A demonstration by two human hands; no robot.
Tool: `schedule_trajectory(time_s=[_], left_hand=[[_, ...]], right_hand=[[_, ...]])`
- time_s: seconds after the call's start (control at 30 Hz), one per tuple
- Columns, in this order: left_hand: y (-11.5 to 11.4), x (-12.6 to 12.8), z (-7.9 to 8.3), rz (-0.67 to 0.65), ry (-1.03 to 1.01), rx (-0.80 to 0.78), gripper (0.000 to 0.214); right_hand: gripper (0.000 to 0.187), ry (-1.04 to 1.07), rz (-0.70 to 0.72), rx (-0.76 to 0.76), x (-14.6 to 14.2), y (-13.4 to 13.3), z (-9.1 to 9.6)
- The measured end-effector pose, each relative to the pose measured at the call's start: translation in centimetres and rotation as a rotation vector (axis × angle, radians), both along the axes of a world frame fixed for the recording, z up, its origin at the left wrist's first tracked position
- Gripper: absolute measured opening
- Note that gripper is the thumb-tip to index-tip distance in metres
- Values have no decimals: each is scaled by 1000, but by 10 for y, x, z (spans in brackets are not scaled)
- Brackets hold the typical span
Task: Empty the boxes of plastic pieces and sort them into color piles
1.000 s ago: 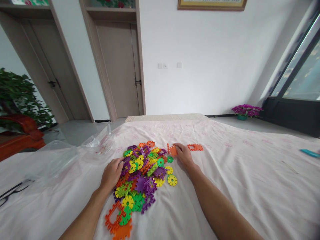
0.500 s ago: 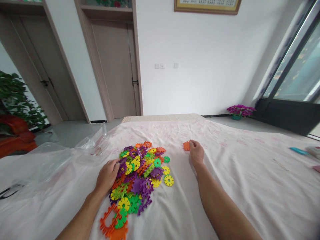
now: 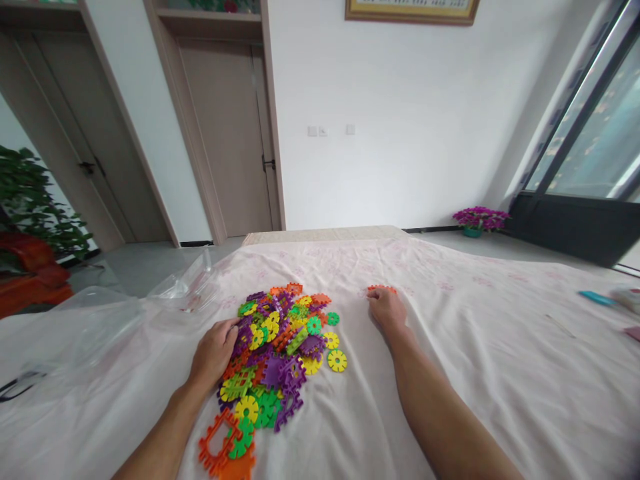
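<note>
A heap of colourful plastic interlocking pieces (image 3: 280, 347) (purple, yellow, green, orange) lies on the pale pink sheet (image 3: 475, 373) in front of me. My left hand (image 3: 215, 350) rests against the heap's left edge, fingers loosely bent on purple and orange pieces, gripping nothing that I can see. My right hand (image 3: 386, 310) is stretched out to the right of the heap. Its fingers are curled down onto an orange piece (image 3: 382, 289), which lies flat on the sheet and peeks out beyond the fingertips.
Clear plastic bags and a transparent box (image 3: 100, 320) lie left of the heap. A teal object (image 3: 594, 297) sits at the far right of the sheet. Beyond the bed are two doors, a green plant (image 3: 35, 207) and a pot of purple flowers (image 3: 480, 220).
My right hand carried an orange piece from the heap's right side out to the right and lowered it onto the sheet, where another orange piece lay. My left hand stayed put.
</note>
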State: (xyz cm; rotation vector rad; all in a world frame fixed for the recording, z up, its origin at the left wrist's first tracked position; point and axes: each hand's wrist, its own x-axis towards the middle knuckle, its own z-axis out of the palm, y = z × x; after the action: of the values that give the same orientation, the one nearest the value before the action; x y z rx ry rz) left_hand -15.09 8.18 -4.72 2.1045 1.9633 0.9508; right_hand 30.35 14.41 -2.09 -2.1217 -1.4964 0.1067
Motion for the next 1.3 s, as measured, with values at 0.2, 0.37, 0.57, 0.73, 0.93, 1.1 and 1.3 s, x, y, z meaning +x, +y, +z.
schedule_trajectory(time_s=[0.2,0.37,0.57,0.73,0.93,1.1,1.3], left_hand=[[0,1,1,-6,-8,-2,45],[-2,3,4,8,3,5,45],[-2,4,5,5,4,18,45],[-2,4,6,13,4,15,45],[-3,4,7,8,9,6,45],[-3,5,6,4,4,-5,45],[-1,2,3,9,7,2,45]], right_hand=[[42,-141,-18,54,10,3,-9],[39,-91,175,189,-12,4,-4],[53,-41,672,229,-73,-2,-3],[52,-81,787,136,-97,-5,-6],[37,-101,689,126,-94,-7,0],[32,-80,506,189,-83,-5,1],[35,47,163,287,-40,7,-5]])
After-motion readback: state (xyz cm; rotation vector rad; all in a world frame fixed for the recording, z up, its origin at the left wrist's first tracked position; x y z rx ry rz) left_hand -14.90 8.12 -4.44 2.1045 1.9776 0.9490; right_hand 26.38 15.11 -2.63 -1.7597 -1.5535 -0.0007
